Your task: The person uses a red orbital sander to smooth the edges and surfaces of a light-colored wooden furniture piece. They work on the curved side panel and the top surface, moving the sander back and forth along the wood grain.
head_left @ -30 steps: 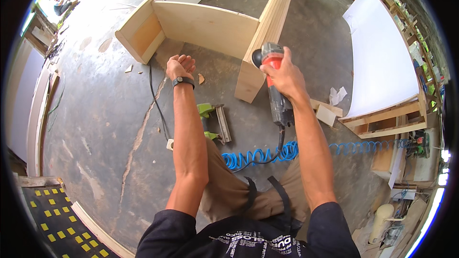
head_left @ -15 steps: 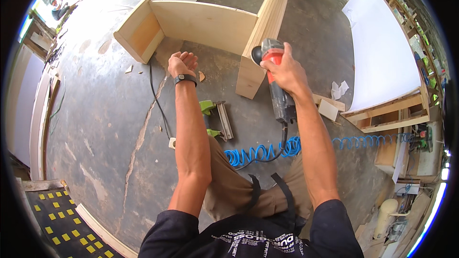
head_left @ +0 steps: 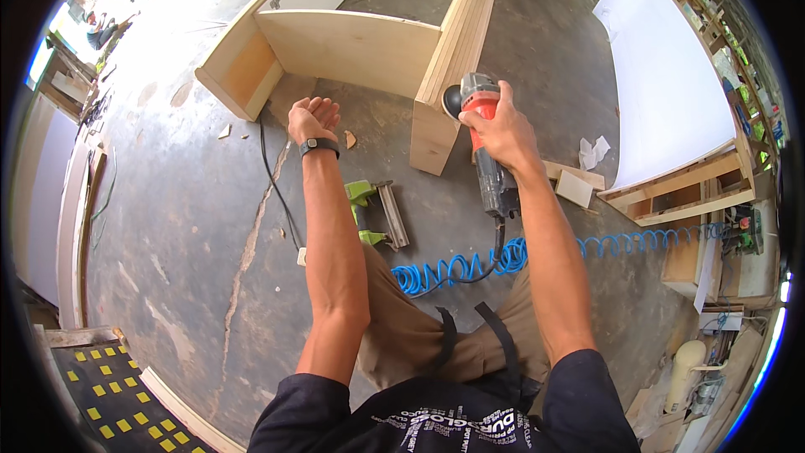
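My right hand (head_left: 506, 131) is wrapped round a red and grey angle grinder (head_left: 483, 109), its cord trailing down toward my legs. The grinder's round black disc (head_left: 451, 101) is up beside the near right corner of a wooden frame (head_left: 426, 138); I cannot tell whether they touch. Off to the left, my left hand (head_left: 314, 119) is raised with nothing in it, fingers loosely curled and palm turned up, over the floor before the frame's cross board (head_left: 348, 46). A green nail gun (head_left: 373, 211) lies on the floor between my forearms.
A coiled blue air hose (head_left: 461, 271) runs across the floor by my knees to the right. A white panel on a wooden frame (head_left: 671, 84) stands at the right, with wood offcuts (head_left: 574, 188) near it. A black cord (head_left: 270, 172) lies left of my left arm.
The view has shifted slightly. The grinder stays in my right hand near the same corner, and my left hand keeps about the same pose.
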The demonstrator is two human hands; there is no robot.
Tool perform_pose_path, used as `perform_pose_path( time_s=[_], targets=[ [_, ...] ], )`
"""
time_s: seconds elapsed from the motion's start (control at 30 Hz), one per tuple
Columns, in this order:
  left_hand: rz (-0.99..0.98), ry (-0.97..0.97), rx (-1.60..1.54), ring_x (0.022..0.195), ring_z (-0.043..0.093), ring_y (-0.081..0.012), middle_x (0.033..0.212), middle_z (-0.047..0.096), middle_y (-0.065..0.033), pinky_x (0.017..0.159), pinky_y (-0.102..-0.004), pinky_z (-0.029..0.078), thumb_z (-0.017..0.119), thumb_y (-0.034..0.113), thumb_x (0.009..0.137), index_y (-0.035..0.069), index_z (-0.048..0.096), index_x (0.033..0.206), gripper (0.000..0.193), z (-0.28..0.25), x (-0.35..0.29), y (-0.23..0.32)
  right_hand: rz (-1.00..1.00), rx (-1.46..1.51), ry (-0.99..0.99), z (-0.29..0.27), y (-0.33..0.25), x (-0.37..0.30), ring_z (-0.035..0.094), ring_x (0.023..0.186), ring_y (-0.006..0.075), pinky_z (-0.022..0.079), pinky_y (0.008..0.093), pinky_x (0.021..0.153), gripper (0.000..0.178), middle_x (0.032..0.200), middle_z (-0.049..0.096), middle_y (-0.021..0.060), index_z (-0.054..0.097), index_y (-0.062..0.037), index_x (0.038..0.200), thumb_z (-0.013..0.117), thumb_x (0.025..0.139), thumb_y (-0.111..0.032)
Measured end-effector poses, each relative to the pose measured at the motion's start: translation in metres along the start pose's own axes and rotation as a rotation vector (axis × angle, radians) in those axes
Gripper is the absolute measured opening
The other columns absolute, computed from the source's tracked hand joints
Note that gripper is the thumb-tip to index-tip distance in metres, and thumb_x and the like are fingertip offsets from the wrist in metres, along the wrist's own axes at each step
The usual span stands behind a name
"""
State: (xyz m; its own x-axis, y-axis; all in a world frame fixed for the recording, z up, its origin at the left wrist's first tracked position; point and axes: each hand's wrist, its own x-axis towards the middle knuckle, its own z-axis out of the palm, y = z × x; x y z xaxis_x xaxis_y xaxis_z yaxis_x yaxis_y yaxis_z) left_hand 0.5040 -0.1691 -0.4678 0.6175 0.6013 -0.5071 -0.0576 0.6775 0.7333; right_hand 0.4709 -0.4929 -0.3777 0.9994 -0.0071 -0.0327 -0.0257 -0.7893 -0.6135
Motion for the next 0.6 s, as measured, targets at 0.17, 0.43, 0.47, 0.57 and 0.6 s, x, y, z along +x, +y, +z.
perform_pose_path(
  time_s=[0.17,0.43,0.47,0.57,0.6],
  targets=[
    [0.001,-0.013,0.021,0.087,0.074,-0.0377,0.098,0.076,-0.0199,0.077,-0.0469,0.054,0.052,0.026,0.097,-0.002,0.069,0.104,0.033,0.002,0.003,-0.001,-0.048,0.023,-0.019,0.01,-0.01,0.005,0.071,0.114,0.0464,0.055,0.0505,0.099,0.102,0.117,0.073,0.0305,0.026,-0.0015,0.161,0.075,0.087,-0.051],
    [-0.024,-0.049,0.047,0.085,0.074,-0.0374,0.096,0.076,-0.0191,0.075,-0.0464,0.054,0.053,0.027,0.097,-0.001,0.069,0.102,0.033,0.008,-0.005,-0.008,-0.061,-0.081,-0.083,0.012,-0.042,0.004,0.072,0.11,0.0482,0.055,0.053,0.098,0.094,0.113,0.074,0.0317,0.028,-0.0006,0.159,0.075,0.089,-0.042],
    [-0.019,-0.043,0.041,0.085,0.074,-0.0374,0.096,0.076,-0.0192,0.075,-0.0463,0.054,0.053,0.027,0.097,-0.002,0.069,0.103,0.033,0.004,-0.001,-0.007,-0.05,-0.038,-0.081,0.006,-0.033,0.003,0.071,0.11,0.0481,0.054,0.0534,0.098,0.096,0.113,0.074,0.0318,0.028,0.0005,0.159,0.076,0.088,-0.041],
    [-0.018,-0.049,0.034,0.092,0.074,-0.0393,0.102,0.076,-0.0212,0.081,-0.0479,0.055,0.052,0.026,0.098,-0.004,0.068,0.108,0.036,0.007,0.002,-0.006,0.002,0.247,0.041,0.011,0.019,-0.013,0.07,0.116,0.0473,0.055,0.051,0.097,0.105,0.118,0.071,0.0341,0.025,0.0043,0.161,0.078,0.085,-0.043],
    [-0.018,-0.047,0.046,0.098,0.074,-0.0412,0.107,0.075,-0.0231,0.085,-0.0496,0.055,0.05,0.026,0.099,-0.007,0.067,0.113,0.039,0.01,-0.002,-0.008,0.033,0.351,0.098,0.02,0.037,-0.013,0.07,0.116,0.0474,0.055,0.0501,0.097,0.105,0.119,0.071,0.0342,0.025,0.0044,0.161,0.079,0.084,-0.044]
  ],
)
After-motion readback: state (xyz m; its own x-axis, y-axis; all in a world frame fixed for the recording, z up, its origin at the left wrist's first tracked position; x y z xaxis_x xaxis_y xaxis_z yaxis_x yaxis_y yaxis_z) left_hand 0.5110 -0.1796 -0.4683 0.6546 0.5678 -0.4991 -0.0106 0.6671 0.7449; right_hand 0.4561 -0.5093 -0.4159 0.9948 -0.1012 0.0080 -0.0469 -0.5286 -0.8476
